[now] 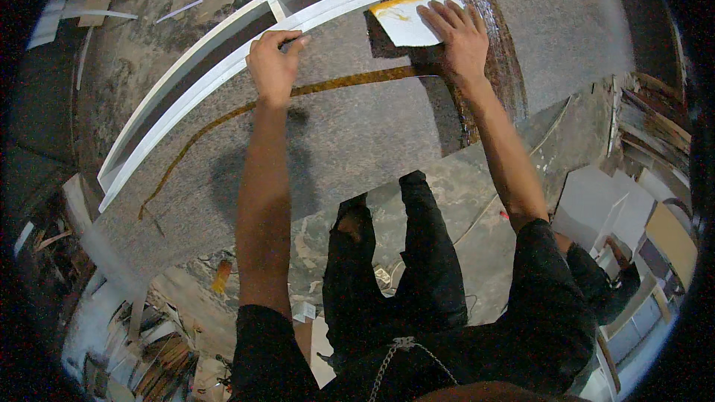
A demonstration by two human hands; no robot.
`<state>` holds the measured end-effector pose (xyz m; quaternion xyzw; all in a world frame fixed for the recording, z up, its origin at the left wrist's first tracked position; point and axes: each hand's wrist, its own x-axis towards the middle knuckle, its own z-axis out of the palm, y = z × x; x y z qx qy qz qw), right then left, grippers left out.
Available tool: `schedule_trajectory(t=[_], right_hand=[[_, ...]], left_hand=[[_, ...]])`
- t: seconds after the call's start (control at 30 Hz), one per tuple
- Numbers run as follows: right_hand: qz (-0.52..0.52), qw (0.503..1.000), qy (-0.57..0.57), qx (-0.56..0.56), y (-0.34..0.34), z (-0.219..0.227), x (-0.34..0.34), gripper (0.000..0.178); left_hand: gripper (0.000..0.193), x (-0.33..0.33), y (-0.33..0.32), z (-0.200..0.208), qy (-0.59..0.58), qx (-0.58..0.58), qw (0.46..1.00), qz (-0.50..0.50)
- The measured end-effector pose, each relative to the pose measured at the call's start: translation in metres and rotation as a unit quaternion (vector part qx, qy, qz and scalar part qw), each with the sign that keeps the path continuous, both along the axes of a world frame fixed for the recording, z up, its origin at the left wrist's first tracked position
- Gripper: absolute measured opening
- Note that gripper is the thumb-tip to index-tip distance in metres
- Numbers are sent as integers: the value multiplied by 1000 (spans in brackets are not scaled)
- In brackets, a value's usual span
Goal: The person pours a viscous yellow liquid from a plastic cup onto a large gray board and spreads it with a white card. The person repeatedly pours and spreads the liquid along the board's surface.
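Observation:
My right hand (463, 41) grips a flat white sheet-like spreader (408, 27) with yellow-amber glue along its far edge. It presses on a grey-brown speckled board (342, 134), where a glossy brown glue band (500, 37) lies under and beside the hand. A thin amber glue line (223, 115) runs from that band toward the board's left end. My left hand (272, 67) is closed, thumb and forefinger nearly together, over the board's far edge beside a white slatted frame (186, 89). Anything between those fingers is too small to make out.
Wood scraps (160, 342) lie at the lower left, and white offcuts (108, 13) on the floor at the far left. Near the lower right are another person's arm (607, 275) and pale panels (596, 201). A thin cable (477, 227) crosses the concrete floor.

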<state>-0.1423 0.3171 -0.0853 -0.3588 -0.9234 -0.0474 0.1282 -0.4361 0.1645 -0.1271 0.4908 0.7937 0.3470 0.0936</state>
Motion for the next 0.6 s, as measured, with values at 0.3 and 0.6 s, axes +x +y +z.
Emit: schedule_trajectory(t=[0.3,0.6], right_hand=[[-14,999,-31,4,10,-13,-6,43],[-10,994,-74,-81,-14,9,31,39]], left_hand=[[19,0,-2,-2,-25,10,999,18],[23,0,-1,-4,-56,-19,998,28]])
